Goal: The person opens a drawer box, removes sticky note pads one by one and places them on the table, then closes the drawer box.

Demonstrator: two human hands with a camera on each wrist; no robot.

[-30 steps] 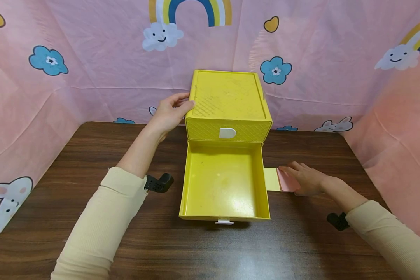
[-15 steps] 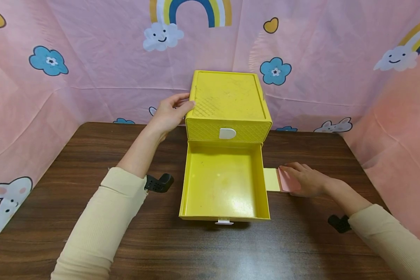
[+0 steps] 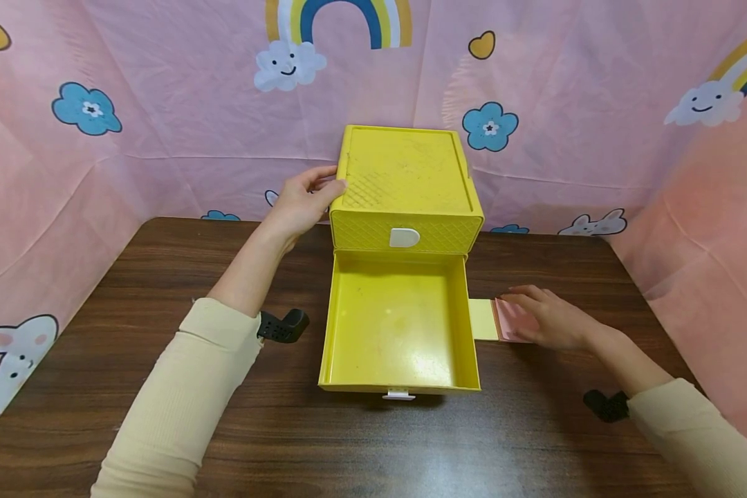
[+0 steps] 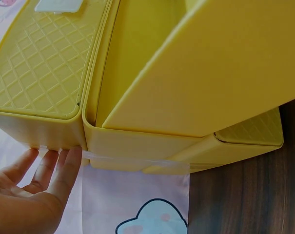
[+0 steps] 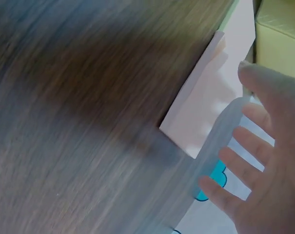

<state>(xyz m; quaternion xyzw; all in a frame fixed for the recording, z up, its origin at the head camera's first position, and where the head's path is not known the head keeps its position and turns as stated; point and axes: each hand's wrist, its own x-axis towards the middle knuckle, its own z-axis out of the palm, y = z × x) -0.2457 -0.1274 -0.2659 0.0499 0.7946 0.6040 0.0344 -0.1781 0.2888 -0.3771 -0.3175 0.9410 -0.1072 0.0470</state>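
A yellow drawer box stands at the back middle of the table, its lower drawer pulled out toward me. My left hand steadies the box's left side, thumb at the top edge. In the left wrist view, its fingers lie nearly straight against the yellow wall. Right of the drawer lie a pale yellow sticky note pad and a pink sticky note pad, edge to edge. My right hand is over the pink pad. In the right wrist view, its fingers are spread and hold nothing.
The upper drawer front, with a white tab, is closed. Dark wooden table surrounds the box. Pink patterned cloth hangs behind and along both sides.
My right hand has come off the pink sticky note pad and shifted slightly right, its fingers loosening. The left hand, the box and both pads look almost unchanged.
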